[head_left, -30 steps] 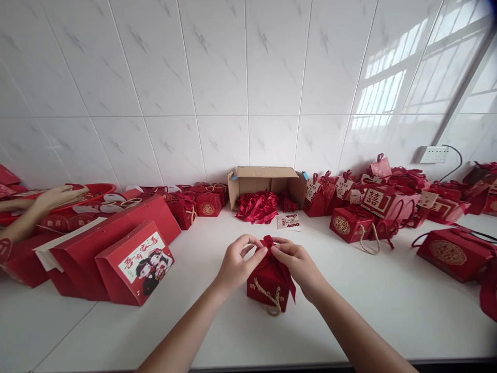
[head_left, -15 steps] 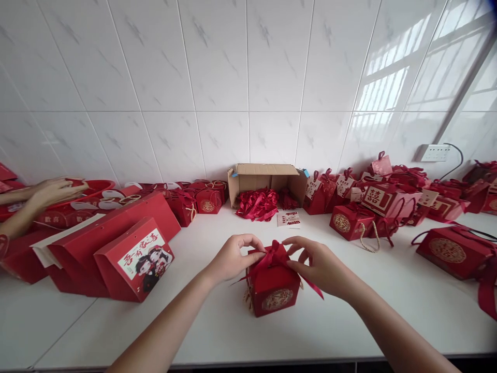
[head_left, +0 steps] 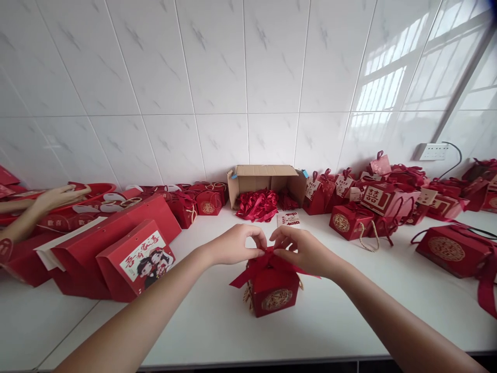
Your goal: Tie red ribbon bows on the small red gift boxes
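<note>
A small red gift box (head_left: 274, 290) with a gold emblem on its front stands on the white counter (head_left: 217, 321) before me. A red ribbon (head_left: 248, 270) is wrapped over its top, its ends hanging left and right. My left hand (head_left: 235, 244) pinches the ribbon at the top of the box from the left. My right hand (head_left: 301, 251) pinches it from the right, fingertips almost meeting those of the left. A rope handle hangs at the box's left side.
An open cardboard carton (head_left: 266, 182) with red ribbons (head_left: 258, 204) lies by the wall. Several finished red boxes (head_left: 351, 220) crowd the right; flat red cartons (head_left: 134, 259) lean at the left. Another person's hand (head_left: 58, 197) reaches over red items at far left. A small card (head_left: 288, 219) lies nearby.
The box was turned so its emblem faces me. My hands came apart on the ribbon, then closed together again above the box top. The other person's hand shifted slightly.
</note>
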Available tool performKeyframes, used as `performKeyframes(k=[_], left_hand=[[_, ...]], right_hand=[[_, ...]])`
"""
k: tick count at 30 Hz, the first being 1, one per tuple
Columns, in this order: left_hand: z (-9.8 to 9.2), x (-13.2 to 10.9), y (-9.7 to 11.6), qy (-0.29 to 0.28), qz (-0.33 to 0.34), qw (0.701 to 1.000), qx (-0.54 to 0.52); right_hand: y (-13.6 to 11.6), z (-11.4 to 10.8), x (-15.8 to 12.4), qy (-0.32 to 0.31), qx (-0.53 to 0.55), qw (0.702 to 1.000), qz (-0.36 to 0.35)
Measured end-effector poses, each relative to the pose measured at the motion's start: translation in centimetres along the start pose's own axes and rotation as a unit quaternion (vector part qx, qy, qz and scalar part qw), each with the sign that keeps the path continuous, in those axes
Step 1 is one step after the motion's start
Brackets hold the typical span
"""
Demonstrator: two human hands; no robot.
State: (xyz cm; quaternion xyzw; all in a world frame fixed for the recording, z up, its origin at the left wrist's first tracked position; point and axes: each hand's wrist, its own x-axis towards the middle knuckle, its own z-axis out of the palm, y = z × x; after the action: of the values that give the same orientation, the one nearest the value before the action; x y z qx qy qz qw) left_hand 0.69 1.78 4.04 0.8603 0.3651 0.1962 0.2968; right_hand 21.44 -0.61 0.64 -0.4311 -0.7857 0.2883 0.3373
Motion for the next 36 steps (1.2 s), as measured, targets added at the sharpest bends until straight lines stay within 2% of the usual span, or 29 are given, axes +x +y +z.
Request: performKeyframes(k=[6,10,13,21,24,27,31,36], left_hand=[[-0.3,0.4,0.0,-0.02,-0.027,0.999,0.02],[-0.6,0.6,-0.3,-0.022,-0.03,0.998,0.049],[-0.9,0.6,-0.4,-0.027,-0.034,0.997,0.06],[-1.0,0.2,-1.1,-0.068,-0.072,0.995,-0.022],[-1.1,0.2,-1.2,-0.1,-0.069,0.992,-0.033],[-1.2,0.2,-1.3,-0.126,-0.086,0.988,-0.004],[-1.1,0.4,-1.3,-0.114,-0.111,0.986,0.045],[-0.4,0.6,-1.3,-0.115,-0.072,0.988,-0.078]], right_hand=[[-0.2,0.1,-1.1,-0.024,-0.123,0.986,-0.112],[0.4,0.9,-1.4,-0.06,-0.229,0.963,-0.132],[0.7,1.2,-1.4,-0.074,-0.265,0.952,-0.134],[1.5,1.2,-1.0,-0.071,-0.274,0.944,-0.172],[1.9,1.4,-0.8,-0.063,-0.264,0.945,-0.183],[2.0,1.5,-0.7,-0.061,-0.256,0.946,-0.188],[2.0,1.5,-0.7,-0.064,-0.245,0.947,-0.199],[2.1,1.7,-0.8,-0.06,-0.239,0.95,-0.194]])
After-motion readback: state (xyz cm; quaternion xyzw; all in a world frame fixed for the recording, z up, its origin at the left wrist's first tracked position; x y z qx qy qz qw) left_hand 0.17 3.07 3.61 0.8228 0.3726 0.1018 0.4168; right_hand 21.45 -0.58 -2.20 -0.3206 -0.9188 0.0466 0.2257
